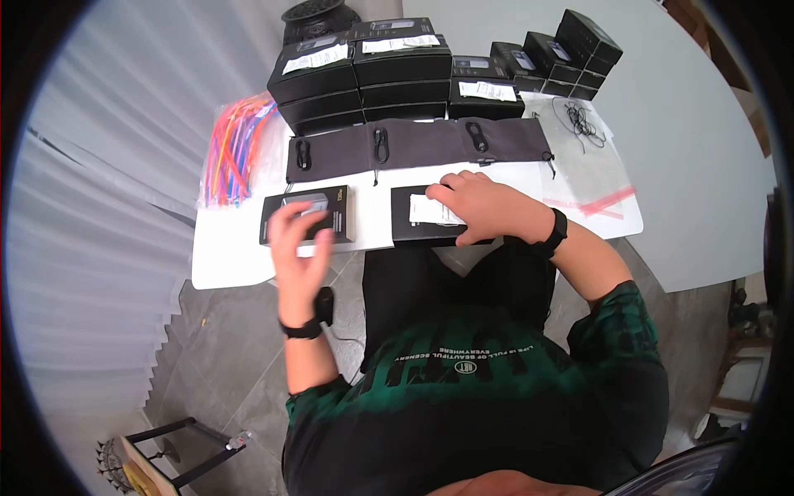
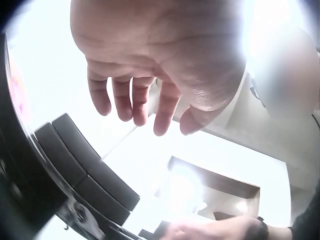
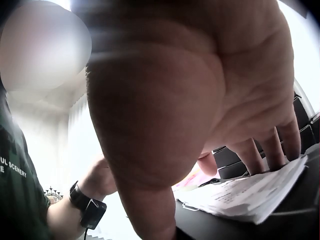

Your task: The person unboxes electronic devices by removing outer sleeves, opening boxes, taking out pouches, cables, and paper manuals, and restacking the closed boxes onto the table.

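Note:
My left hand (image 1: 299, 252) hovers over a black product box (image 1: 341, 217) at the table's near left, its fingers loosely bent and holding nothing. In the left wrist view the fingers (image 2: 165, 117) hang apart with nothing between them. My right hand (image 1: 496, 207) grips a second black box (image 1: 402, 223) near the front edge, thumb at the near side and fingers reaching over the far side. Folded white paper (image 1: 430, 212) with print lies on top of this box, partly under the hand. In the right wrist view the paper (image 3: 240, 197) fans up beside the fingers.
Behind lie dark grey drawstring pouches (image 1: 422, 149) with three coiled black cables on them. Stacks of black boxes (image 1: 318, 87) stand at the back, more (image 1: 571, 62) at back right. Colourful strips in a plastic bag (image 1: 236, 153) lie left; a thin black cord (image 1: 583, 124) lies right.

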Demonstrator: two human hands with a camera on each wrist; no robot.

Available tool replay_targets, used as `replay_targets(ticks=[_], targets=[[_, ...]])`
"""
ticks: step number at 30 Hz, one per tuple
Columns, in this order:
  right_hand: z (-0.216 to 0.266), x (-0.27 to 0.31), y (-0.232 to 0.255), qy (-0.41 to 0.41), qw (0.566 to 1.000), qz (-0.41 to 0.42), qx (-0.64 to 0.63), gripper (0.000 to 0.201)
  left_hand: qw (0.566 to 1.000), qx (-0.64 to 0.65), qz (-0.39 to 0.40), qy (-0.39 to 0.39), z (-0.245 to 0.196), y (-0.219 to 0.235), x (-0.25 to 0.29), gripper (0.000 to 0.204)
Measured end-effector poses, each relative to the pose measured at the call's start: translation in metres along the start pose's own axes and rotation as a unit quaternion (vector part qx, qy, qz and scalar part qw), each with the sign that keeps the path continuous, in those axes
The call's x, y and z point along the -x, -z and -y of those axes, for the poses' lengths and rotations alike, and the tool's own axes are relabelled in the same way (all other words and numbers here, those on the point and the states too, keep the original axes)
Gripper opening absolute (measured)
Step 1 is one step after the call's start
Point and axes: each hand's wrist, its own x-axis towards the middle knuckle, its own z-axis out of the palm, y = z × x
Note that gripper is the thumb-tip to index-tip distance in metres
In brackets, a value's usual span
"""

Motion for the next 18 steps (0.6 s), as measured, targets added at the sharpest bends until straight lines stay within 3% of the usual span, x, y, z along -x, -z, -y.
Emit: replay_targets(ticks=[5,8,11,12,14,16,18], targets=[[-0.029,0.013,0.024,0.015,1.0,-0.023,-0.009,0.082,0.99,-0.039,-0.094,0.1,0.058,0.048,0.014,0.026],[-0.053,0.028,0.059,0.008,0.998,-0.049,-0.025,0.081,0.968,-0.049,-0.14,0.203,0.084,0.055,0.029,0.033],[-0.103,0.035,0.09,0.019,0.996,-0.086,-0.007,0.079,0.953,-0.05,-0.138,0.267,0.092,0.052,0.033,0.041],[-0.113,0.036,0.103,-0.005,0.996,-0.086,-0.005,0.076,0.942,-0.034,-0.137,0.304,0.093,0.051,0.033,0.043],[-0.129,0.032,0.129,-0.073,0.994,-0.078,-0.006,0.078,0.941,-0.033,-0.141,0.305,0.102,0.046,0.037,0.048],[-0.159,0.021,0.143,-0.104,0.992,-0.063,-0.011,0.078,0.926,-0.005,-0.118,0.359,0.105,0.044,0.035,0.053],[-0.183,0.007,0.153,-0.12,0.992,-0.048,-0.004,0.074,0.924,-0.005,-0.116,0.364,0.108,0.042,0.034,0.047]])
